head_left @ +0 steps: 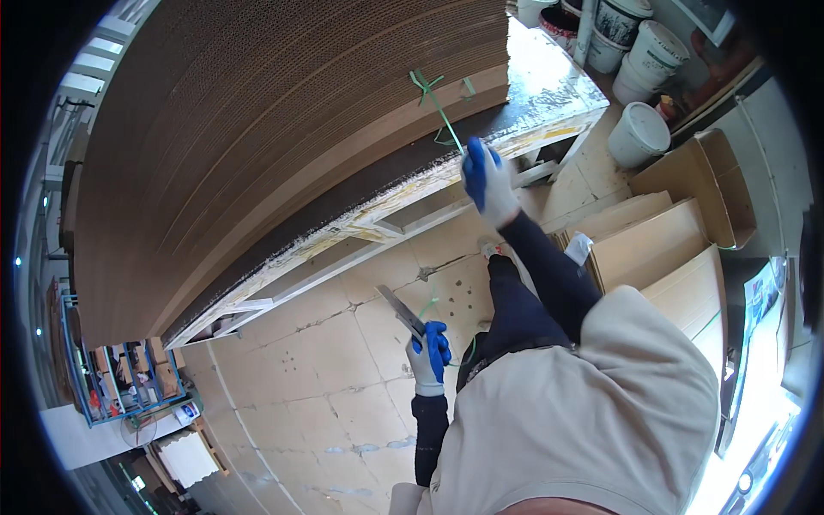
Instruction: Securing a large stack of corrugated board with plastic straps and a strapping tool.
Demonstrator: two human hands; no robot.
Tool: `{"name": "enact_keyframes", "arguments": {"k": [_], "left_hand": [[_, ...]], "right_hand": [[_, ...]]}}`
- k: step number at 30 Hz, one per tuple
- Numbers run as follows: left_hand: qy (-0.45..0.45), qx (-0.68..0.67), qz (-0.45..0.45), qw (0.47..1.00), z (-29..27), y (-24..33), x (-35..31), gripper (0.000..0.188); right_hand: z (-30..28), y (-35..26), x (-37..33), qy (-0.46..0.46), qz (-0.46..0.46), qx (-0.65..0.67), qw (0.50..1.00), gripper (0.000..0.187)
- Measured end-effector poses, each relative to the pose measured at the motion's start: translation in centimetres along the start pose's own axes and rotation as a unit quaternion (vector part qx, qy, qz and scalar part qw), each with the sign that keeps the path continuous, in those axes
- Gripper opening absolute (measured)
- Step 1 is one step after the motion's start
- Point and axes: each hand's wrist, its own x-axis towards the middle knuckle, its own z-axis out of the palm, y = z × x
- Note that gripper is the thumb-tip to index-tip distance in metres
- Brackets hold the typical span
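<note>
My left hand (429, 354), in a white glove with blue-coated fingers, is closed around a knife (400, 311) with a long grey blade. It is held low, over the tiled floor. My right hand (489, 182), gloved the same way, grips the end of a thin green strap (445, 117). The strap runs taut from a knot (423, 84) on the side of a tall stack of corrugated cardboard sheets (326, 94). That stack rests on a worn, paint-spattered bench (549, 101). Beside the left hand, a loose piece of green strap (432, 302) shows, partly hidden.
White buckets (639, 135) stand at the far right. An open cardboard box (717, 184) and flat cardboard sheets (657, 245) are at my right. A blue-framed rack (129, 382) holding mixed goods stands at the left. Cracked beige tiles (335, 369) cover the floor.
</note>
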Motion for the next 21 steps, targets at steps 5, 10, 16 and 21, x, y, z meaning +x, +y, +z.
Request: {"name": "enact_keyframes", "arguments": {"k": [5,10,16,21], "left_hand": [[-0.144,-0.045,0.037,0.988,3.9,2.8,3.6,0.035],[-0.325,-0.237,-0.013,0.916,13.3,4.6,7.5,0.031],[-0.430,-0.379,-0.103,0.813,17.4,3.6,1.2,0.033],[-0.405,-0.468,-0.065,0.783,7.9,3.9,2.3,0.041]], "right_hand": [[-6.9,-13.3,-15.9,-0.002,0.237,0.049,0.970,0.027],[-15.5,-17.9,-30.2,-0.150,0.109,-0.222,0.957,0.008],[-23.3,-22.1,-40.5,-0.166,0.082,-0.250,0.950,0.013],[-35.2,-16.4,-50.8,0.125,0.729,0.099,0.665,0.036]]}}
